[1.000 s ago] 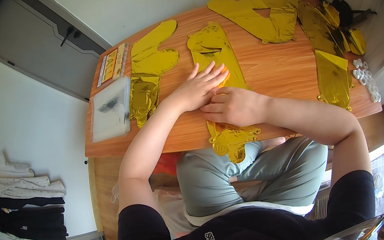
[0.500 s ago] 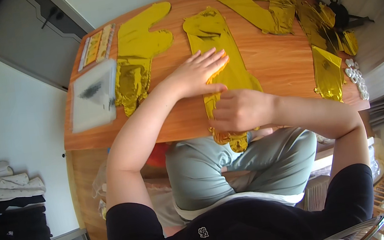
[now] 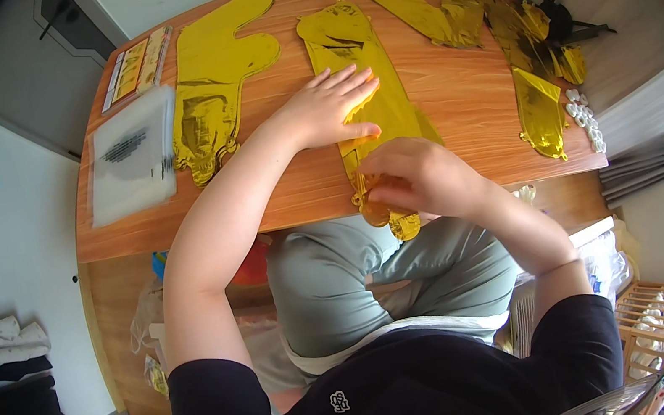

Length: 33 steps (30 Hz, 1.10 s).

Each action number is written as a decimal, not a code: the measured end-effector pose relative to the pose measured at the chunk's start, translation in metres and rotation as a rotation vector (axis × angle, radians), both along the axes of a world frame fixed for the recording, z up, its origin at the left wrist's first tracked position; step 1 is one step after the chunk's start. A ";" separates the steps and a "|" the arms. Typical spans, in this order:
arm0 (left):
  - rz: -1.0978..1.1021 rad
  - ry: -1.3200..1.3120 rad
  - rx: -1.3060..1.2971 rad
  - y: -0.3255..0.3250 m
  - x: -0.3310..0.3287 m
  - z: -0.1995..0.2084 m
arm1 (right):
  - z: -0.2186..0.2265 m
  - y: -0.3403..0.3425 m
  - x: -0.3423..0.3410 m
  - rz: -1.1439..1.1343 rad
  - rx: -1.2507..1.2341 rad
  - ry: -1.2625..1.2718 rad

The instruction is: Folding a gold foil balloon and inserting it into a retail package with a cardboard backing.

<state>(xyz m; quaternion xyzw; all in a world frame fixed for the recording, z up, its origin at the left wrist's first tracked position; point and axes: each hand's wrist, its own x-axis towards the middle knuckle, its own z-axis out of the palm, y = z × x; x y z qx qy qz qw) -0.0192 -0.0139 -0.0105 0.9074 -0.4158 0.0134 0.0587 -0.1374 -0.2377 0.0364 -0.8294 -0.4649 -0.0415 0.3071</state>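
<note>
A flat gold foil balloon (image 3: 388, 102) lies lengthwise in front of me, its crumpled near end hanging over the table's front edge. My left hand (image 3: 332, 108) presses on it from the left, fingers stretched out and thumb extended. Close to the front edge, my right hand (image 3: 421, 178) has its fingers curled round the near part of the same balloon. Exactly what its fingertips pinch is partly hidden. Further left lies another flat gold foil balloon (image 3: 213, 54), with a lobed outline and a wrinkled lower part.
More gold foil (image 3: 406, 6) spreads across the far right, beside a black object with thin legs (image 3: 560, 21). A smaller gold foil piece (image 3: 541, 114) and several white rings (image 3: 584, 119) lie at the right edge. Clear plastic sleeves (image 3: 131, 163) and a printed sheet (image 3: 136, 69) are at the left.
My right hand has loosened from a tight fist, with its fingers now a little apart over the foil. My left hand stays flat on the balloon. The whole view has shifted slightly.
</note>
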 end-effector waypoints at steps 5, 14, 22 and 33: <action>-0.004 0.002 0.007 -0.004 -0.002 0.005 | -0.013 -0.015 0.004 -0.359 0.071 -0.047; 0.000 0.077 -0.163 -0.001 -0.003 0.011 | -0.026 -0.005 0.004 -0.436 -0.030 -0.225; -0.088 -0.209 -0.052 -0.007 -0.010 0.012 | -0.026 -0.010 0.003 -0.433 0.010 -0.211; -0.130 0.006 -0.002 -0.011 -0.024 0.005 | -0.025 -0.034 0.008 -0.749 0.061 -0.130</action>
